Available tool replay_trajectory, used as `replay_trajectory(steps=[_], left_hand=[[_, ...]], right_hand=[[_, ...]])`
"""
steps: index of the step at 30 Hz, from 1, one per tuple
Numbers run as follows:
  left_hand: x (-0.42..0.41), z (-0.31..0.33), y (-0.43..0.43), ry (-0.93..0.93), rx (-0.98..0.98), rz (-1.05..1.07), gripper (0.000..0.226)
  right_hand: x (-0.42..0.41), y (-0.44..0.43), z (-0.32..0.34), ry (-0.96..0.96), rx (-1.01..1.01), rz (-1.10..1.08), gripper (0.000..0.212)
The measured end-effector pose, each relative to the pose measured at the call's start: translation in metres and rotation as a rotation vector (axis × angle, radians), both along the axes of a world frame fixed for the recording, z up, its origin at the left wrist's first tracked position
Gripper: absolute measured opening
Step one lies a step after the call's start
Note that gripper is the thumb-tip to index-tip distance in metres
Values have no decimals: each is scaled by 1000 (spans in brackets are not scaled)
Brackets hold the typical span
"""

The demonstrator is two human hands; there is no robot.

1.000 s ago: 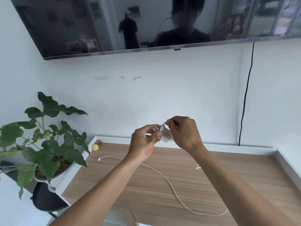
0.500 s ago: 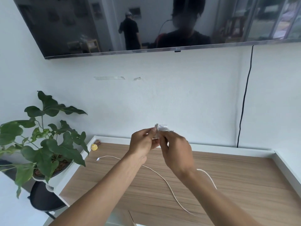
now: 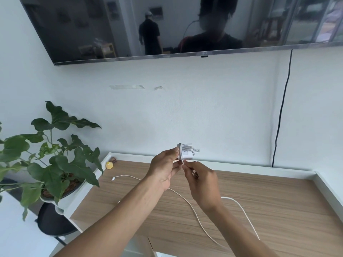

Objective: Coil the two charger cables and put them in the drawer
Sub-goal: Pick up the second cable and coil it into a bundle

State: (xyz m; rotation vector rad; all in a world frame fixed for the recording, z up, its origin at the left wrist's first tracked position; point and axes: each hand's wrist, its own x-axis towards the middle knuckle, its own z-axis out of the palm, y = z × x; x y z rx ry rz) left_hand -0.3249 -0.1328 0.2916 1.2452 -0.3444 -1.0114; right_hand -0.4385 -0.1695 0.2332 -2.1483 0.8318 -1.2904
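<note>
Left hand [image 3: 165, 169] grips the part-wound charger [image 3: 187, 154] above the counter's [image 3: 278, 201] far edge while right hand [image 3: 200, 182] pinches its cable [image 3: 227, 197] just below, so I'd lay each turn snug and let slack feed freely.

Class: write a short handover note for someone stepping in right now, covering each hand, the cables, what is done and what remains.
Left hand grips the white charger plug above the desk.
Right hand pinches the cable just below the plug.
Done: a few turns wound round the plug.
Left: much cable lies loose on the desk, its free end far left. Finish coiling, then stow. No drawer or second cable clearly shows.
</note>
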Motion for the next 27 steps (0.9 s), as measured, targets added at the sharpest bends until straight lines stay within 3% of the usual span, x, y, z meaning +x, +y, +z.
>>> replay_trajectory(steps=[6, 11, 17, 24, 27], left_hand=[[-7, 0, 1, 1, -54, -27, 2], [-3, -4, 3, -186, -17, -97, 7], [17, -2, 12, -362, -105, -190, 7], [19, -2, 14, -711, -102, -348, 11], [20, -3, 10, -728, -95, -294, 11]], right_hand=[[1, -3, -1, -56, 115, 63, 8], [-1, -13, 10, -96, 273, 112, 18], [-19, -49, 34, 250, 247, 155, 36], [-22, -71, 81, 395, 515, 277, 33], [-16, -69, 90, 425, 465, 197, 32]])
